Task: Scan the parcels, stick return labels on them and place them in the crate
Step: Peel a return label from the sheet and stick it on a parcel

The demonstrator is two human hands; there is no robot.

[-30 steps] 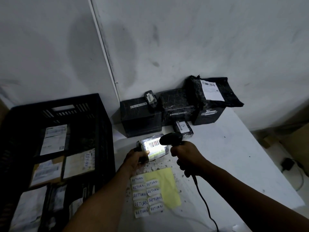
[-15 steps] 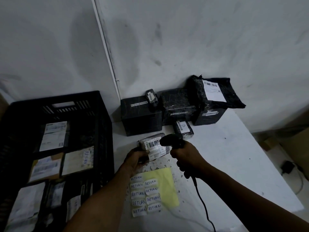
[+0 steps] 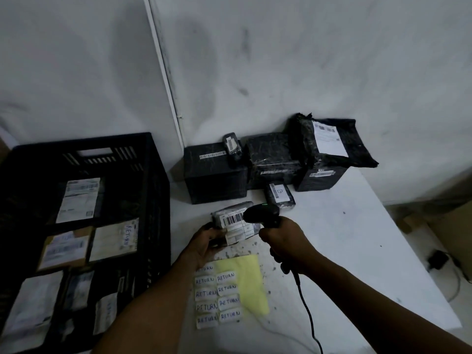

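A white bench [image 3: 357,241] at centre right carries black parcels [image 3: 215,180] along its far edge and a label sheet [image 3: 231,290] lower centre.

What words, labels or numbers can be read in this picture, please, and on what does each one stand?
"RETURN": handwritten on each sticker on the yellow label sheet lying on the table.
"RETURN": handwritten on the label of a parcel in the crate.
"B": apparently, on the small black parcel.
Barcode and print on the parcel held by the left hand under the scanner in the right hand: too small to read.
Other shipping labels: blurred.
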